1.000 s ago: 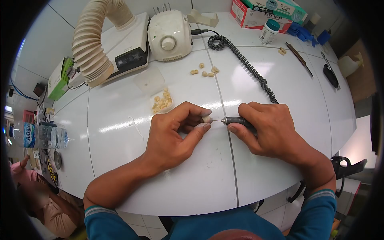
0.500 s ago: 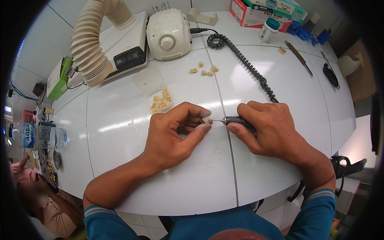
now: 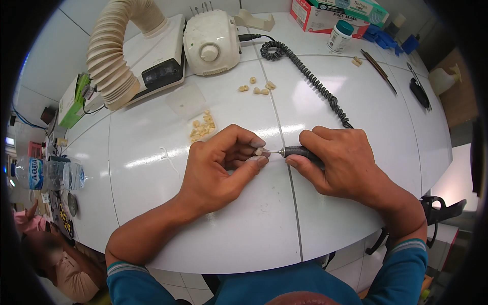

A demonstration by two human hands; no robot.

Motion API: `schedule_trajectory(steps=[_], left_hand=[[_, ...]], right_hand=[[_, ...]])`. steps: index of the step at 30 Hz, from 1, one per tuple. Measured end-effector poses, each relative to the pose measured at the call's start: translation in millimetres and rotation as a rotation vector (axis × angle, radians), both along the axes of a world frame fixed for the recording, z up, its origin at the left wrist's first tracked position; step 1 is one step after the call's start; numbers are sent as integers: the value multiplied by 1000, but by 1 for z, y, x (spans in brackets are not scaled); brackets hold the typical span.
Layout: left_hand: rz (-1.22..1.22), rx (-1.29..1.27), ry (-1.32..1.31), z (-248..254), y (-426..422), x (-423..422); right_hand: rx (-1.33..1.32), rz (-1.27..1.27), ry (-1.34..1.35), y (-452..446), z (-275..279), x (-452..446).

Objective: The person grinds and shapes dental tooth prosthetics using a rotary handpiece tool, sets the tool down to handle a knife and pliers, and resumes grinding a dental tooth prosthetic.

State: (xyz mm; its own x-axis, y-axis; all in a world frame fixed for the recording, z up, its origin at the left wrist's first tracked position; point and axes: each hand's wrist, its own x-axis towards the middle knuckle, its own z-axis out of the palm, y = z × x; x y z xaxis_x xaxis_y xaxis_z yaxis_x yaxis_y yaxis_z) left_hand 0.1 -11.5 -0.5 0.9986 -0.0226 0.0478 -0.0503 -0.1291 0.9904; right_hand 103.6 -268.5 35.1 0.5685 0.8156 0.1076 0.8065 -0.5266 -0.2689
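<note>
Between thumb and fingers, my left hand (image 3: 218, 168) pinches a small cream tooth-shaped piece (image 3: 259, 151). My right hand (image 3: 338, 162) is wrapped round a dark rotary handpiece (image 3: 302, 152), its thin metal bit pointing left at the piece; whether the tip touches it is too small to tell. A coiled black cord (image 3: 315, 81) runs from near my right hand to the white control unit (image 3: 211, 43). Behind my left hand, a small clear box (image 3: 215, 123) holds several yellowish tooth-shaped pieces. More loose pieces (image 3: 261, 91) lie on the white tabletop (image 3: 244, 223).
A ribbed hose (image 3: 109, 61) arches over a white machine at the back left. Mask boxes (image 3: 325, 19), a white bottle (image 3: 339, 36), a brown tool (image 3: 378, 71) and a black-handled tool (image 3: 419, 94) are at the back right. A water bottle (image 3: 35, 173) and a seated person (image 3: 71, 269) are left.
The small piece has shifted and turned slightly in my left fingers. My right hand keeps its hold on the handpiece. The background has moved slightly left in view.
</note>
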Motion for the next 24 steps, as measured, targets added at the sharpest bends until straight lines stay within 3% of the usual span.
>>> schedule_trajectory(steps=[24], left_hand=[[-22, 89, 31, 2, 5, -2]], right_hand=[[26, 13, -13, -1, -2, 0]])
